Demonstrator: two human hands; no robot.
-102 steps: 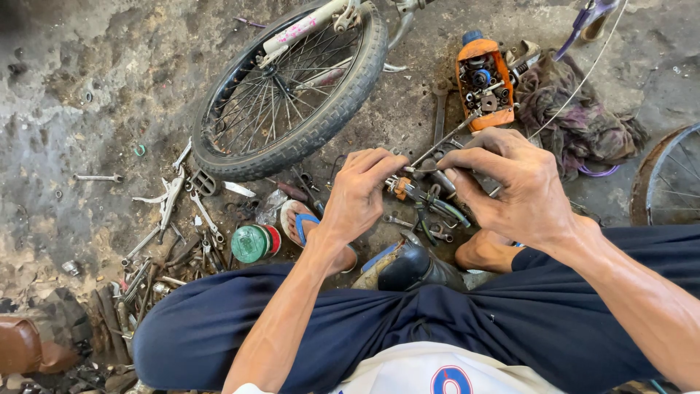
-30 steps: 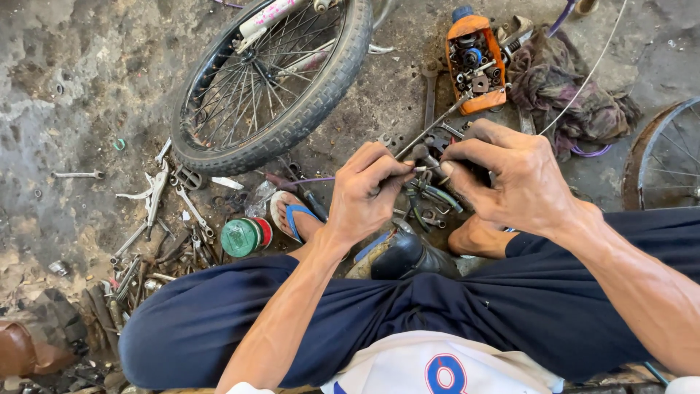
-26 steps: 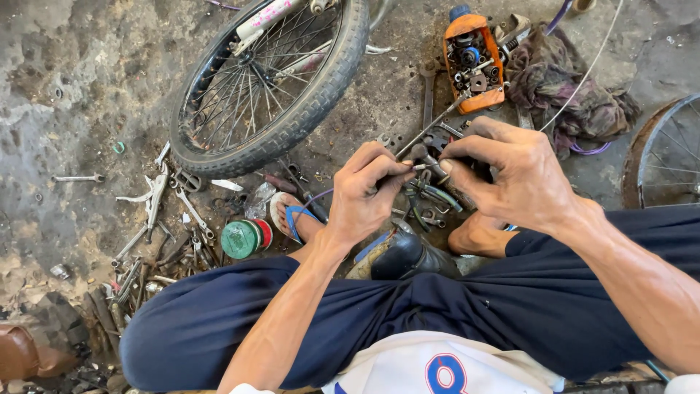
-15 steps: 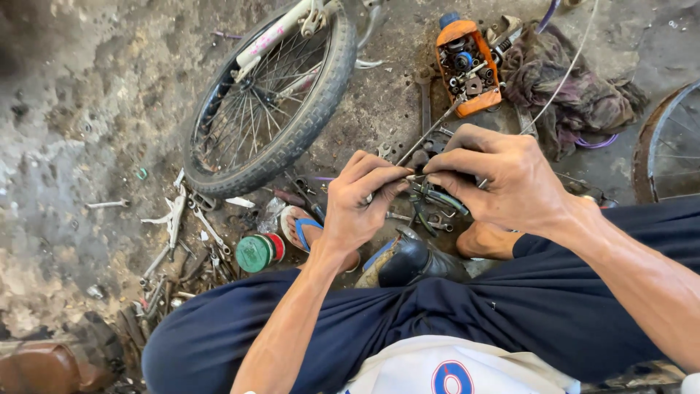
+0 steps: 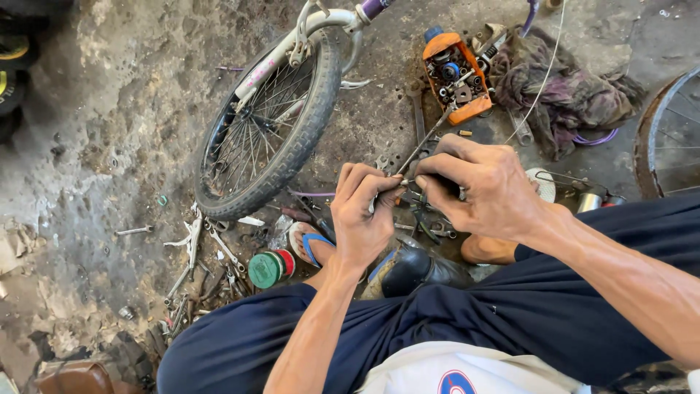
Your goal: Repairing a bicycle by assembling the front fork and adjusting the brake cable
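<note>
My left hand [image 5: 364,215] and my right hand [image 5: 485,188] meet over my knees, both pinched on a small metal bike part [image 5: 405,183] between them. A thin metal rod [image 5: 426,142] runs from the part up toward an orange parts box [image 5: 456,76]. The part itself is mostly hidden by my fingers. I sit on dirty ground in dark blue trousers, with one sandalled foot [image 5: 310,244] below my left hand.
A small bicycle wheel in its white frame [image 5: 273,124] lies ahead on the left. Wrenches and loose tools [image 5: 197,255] are scattered at the left, next to a green-lidded can [image 5: 266,268]. A rag heap [image 5: 569,91] lies far right, beside another wheel rim [image 5: 667,131].
My view has shifted a little, and the wheel and orange box sit slightly differently in frame. Both hands have stayed together on the small part, with the fingers working at it.
</note>
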